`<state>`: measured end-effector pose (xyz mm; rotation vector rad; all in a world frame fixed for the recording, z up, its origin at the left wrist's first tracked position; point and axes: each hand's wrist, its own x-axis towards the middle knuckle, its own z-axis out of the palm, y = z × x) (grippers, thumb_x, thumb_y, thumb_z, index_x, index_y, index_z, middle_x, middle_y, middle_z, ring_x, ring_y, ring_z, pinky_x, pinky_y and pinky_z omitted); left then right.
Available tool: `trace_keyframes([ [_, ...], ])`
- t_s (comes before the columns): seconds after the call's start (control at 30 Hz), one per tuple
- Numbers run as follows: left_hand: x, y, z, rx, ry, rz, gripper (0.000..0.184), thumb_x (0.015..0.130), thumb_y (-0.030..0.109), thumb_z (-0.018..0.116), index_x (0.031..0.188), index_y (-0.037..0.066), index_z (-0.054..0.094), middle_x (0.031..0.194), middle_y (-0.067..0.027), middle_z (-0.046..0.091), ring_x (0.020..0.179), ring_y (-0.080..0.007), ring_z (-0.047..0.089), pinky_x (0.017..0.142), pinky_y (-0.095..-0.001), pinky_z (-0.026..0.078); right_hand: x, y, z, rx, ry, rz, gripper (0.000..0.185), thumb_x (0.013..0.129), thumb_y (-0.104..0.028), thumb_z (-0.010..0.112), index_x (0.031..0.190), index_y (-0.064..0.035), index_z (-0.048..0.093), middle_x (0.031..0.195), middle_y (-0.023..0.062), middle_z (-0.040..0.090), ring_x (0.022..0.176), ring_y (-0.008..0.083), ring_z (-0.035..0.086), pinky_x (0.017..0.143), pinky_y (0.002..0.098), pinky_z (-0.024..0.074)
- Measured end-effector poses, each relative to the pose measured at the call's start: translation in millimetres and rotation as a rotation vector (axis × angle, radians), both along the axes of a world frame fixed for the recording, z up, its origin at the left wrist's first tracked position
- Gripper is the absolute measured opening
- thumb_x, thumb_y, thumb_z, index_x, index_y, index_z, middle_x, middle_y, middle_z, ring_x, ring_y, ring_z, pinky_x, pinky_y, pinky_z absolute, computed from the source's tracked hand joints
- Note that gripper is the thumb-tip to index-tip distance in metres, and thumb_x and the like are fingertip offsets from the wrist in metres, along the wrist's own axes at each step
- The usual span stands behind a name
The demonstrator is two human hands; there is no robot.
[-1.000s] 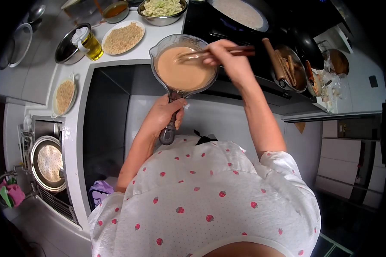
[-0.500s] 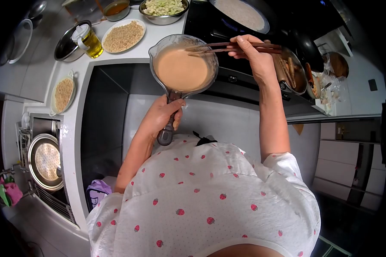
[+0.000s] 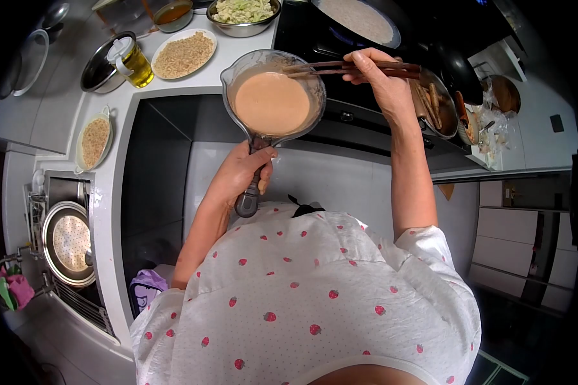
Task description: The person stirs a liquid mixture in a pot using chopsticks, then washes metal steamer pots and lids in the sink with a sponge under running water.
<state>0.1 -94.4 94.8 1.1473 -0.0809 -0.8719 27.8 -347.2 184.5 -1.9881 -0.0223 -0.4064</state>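
My left hand [image 3: 245, 172] is wrapped round the dark handle of a clear-rimmed pan-shaped bowl [image 3: 230, 102], held in front of the counter edge. Smooth light-brown batter [image 3: 273, 104] fills much of the bowl. Between the fingers of my right hand [image 3: 380, 76] is a pair of dark brown chopsticks [image 3: 334, 67]. Their tips reach over the bowl's far rim area, above or just touching the inner wall; exact contact is unclear. Behind them, a pan [image 3: 359, 22] holding a pale layer sits on the black stove, with a blue flame glimpsed beneath.
Left on the counter are a plate of crumbly food [image 3: 185, 56], an oil jug [image 3: 133, 64], a dark bowl [image 3: 99, 74], a small dish [image 3: 95, 142] and a bowl of chopped greens [image 3: 244, 13]. A pot [image 3: 451, 115] with brown pieces stands right. The sink holds a steel basin [image 3: 70, 242].
My right hand has moved right and slightly up with the chopsticks, drawing their tips from the batter toward the bowl's far side. My left hand has barely moved.
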Motion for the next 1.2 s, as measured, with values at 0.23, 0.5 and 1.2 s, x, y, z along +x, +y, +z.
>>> trace_keyframes([
  [0.23, 0, 1, 1, 0.014, 0.009, 0.020, 0.014, 0.088, 0.015, 0.048, 0.086, 0.001, 0.049, 0.053, -0.0023, 0.044, 0.038, -0.0111, 0.042, 0.038, -0.0249, 0.037, -1, 3, 0, -0.018, 0.007, 0.024, 0.027, 0.085, -0.028, 0.059, 0.086, -0.0013, 0.066, 0.074, 0.0060, 0.064, 0.065, 0.0109, 0.062, 0.058, 0.0199, 0.0486],
  [0.5, 1, 2, -1, 0.003, -0.019, 0.008, 0.014, 0.088, 0.015, 0.048, 0.088, 0.001, 0.048, 0.053, -0.0023, 0.044, 0.039, -0.0114, 0.042, 0.038, -0.0247, 0.037, -7, 15, -1, 0.141, 0.023, 0.001, 0.031, 0.086, -0.029, 0.057, 0.086, 0.0007, 0.065, 0.075, 0.0077, 0.064, 0.066, 0.0116, 0.062, 0.059, 0.0199, 0.0484],
  [1.2, 1, -1, 6, 0.027, -0.029, -0.011, 0.014, 0.087, 0.015, 0.048, 0.086, 0.001, 0.047, 0.051, -0.0028, 0.043, 0.037, -0.0127, 0.041, 0.037, -0.0261, 0.037, 2, 36, -29, 0.305, 0.085, -0.012, 0.020, 0.086, -0.018, 0.054, 0.083, -0.0010, 0.064, 0.071, 0.0035, 0.063, 0.065, 0.0072, 0.058, 0.057, 0.0195, 0.0458],
])
